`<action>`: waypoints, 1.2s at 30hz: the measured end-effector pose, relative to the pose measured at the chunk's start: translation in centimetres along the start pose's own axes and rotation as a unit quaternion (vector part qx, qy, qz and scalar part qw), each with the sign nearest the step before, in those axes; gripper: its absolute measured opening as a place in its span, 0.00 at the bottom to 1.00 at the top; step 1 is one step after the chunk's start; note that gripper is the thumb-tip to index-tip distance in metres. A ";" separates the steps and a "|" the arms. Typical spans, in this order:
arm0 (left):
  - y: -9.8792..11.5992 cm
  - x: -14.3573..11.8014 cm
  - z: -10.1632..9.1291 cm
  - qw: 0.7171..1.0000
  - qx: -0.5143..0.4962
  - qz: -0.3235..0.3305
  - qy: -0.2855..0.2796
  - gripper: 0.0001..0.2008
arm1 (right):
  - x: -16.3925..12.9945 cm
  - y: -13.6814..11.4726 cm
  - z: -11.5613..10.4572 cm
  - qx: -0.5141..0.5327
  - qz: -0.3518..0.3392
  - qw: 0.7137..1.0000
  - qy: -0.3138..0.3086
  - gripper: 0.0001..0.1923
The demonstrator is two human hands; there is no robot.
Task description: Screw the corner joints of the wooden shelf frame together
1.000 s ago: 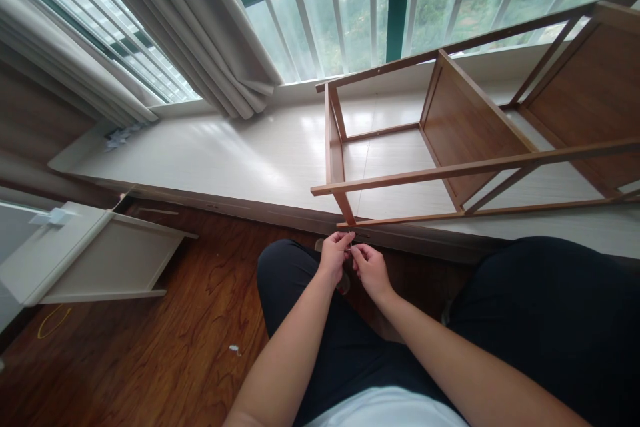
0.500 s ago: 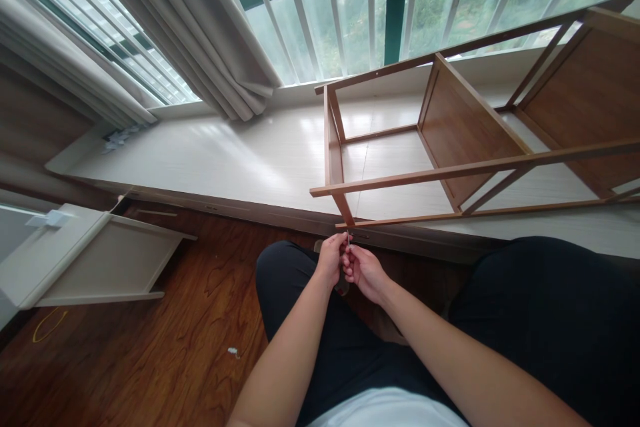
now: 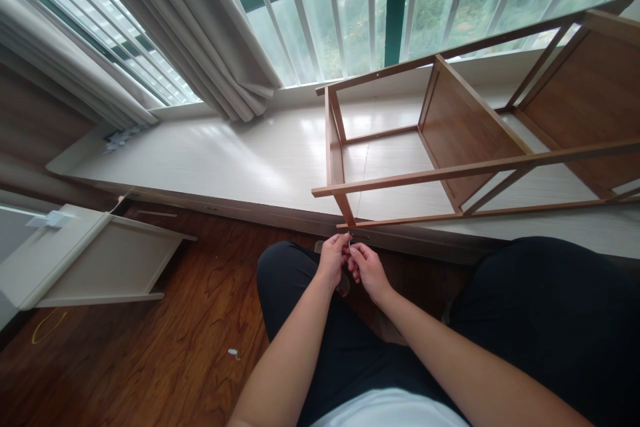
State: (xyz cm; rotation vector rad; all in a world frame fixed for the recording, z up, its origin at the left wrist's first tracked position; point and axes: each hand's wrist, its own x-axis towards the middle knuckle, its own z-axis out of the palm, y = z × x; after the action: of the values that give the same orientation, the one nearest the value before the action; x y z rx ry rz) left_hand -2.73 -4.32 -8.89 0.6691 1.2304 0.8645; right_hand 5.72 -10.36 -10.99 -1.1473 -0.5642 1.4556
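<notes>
Close together in front of my knees, my left hand (image 3: pixel 332 259) and my right hand (image 3: pixel 369 270) pinch at a small thin light-coloured piece (image 3: pixel 350 245). It is too small to name, and fingers cover part of it. Both hands are closed, with their fingertips nearly meeting. Just beyond them, a brown wooden shelf frame (image 3: pixel 423 175) lies on its side on the pale window ledge (image 3: pixel 240 153). The near end of the frame reaches the ledge's front edge, just above my fingertips.
Left of me stands a white cabinet-like piece (image 3: pixel 113 257) on the wooden floor (image 3: pixel 200 320). A small white scrap (image 3: pixel 233 351) lies on the floor, and a yellow cord (image 3: pixel 47 327) is at far left. Grey curtains (image 3: pixel 200 33) hang by the barred window (image 3: pixel 345 13).
My right hand has shifted slightly, and the thin piece between the fingertips sits a little lower and at a different angle. The wooden frame stays in place.
</notes>
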 end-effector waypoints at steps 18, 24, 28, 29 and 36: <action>-0.8 0.5 -0.3 1.000 0.016 0.009 -0.011 0.21 | -0.4 0.0 -0.6 -0.052 -0.062 0.996 0.046 0.15; -0.9 0.5 -0.3 1.000 -0.011 -0.007 -0.024 0.23 | -0.9 -0.4 -0.8 -0.165 -0.131 0.975 0.070 0.13; -0.7 0.4 -0.2 1.000 -0.013 -0.008 -0.026 0.22 | -0.6 -0.2 -0.6 -0.124 -0.105 0.984 0.075 0.15; -0.7 0.4 -0.1 1.000 -0.012 -0.006 -0.025 0.22 | -0.5 -0.1 -0.5 -0.086 -0.078 0.991 0.071 0.15; -0.5 0.2 0.0 0.999 0.027 -0.007 -0.023 0.21 | 0.0 -0.3 -0.3 0.282 0.168 0.943 -0.065 0.10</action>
State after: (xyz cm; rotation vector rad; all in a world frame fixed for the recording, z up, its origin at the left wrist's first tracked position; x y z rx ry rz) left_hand -2.61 -4.43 -9.39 0.7192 1.2183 0.8026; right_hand 6.10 -10.31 -10.82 -0.7108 -0.0162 1.8398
